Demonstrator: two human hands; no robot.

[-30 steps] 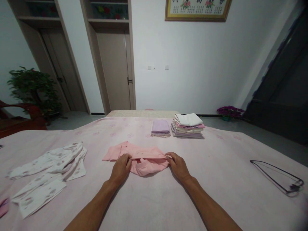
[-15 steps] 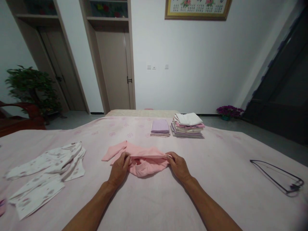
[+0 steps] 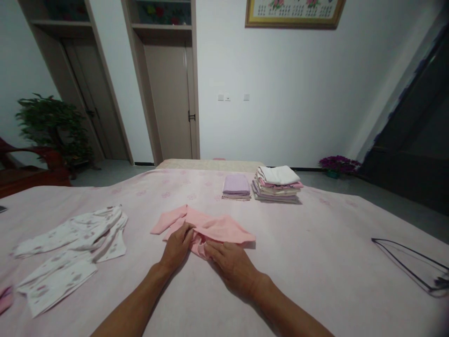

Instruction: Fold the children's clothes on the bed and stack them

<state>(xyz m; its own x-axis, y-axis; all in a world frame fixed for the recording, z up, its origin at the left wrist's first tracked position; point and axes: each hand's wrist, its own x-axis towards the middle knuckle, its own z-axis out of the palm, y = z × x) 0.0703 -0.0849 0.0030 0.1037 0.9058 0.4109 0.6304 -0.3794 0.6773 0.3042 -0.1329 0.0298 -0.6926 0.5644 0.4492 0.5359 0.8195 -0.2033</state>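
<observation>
A pink garment (image 3: 210,227) lies partly folded in the middle of the pink bedspread (image 3: 315,252). My left hand (image 3: 177,245) rests on the garment's left part, fingers curled onto the cloth near the fold. Over the garment's near edge my right hand (image 3: 231,263) lies flat, fingers stretched toward the left. One pink sleeve (image 3: 164,223) sticks out to the left, beyond my left hand.
A white patterned garment (image 3: 70,248) lies spread at the left. Two folded stacks, a lilac one (image 3: 236,186) and a taller mixed one (image 3: 278,183), sit at the far side. A wire hanger (image 3: 414,264) lies at the right. Doors and a plant (image 3: 52,128) stand behind.
My right hand let go of the garment's right end and slid left onto its near edge. The fold now lies flatter. My left hand stayed in place.
</observation>
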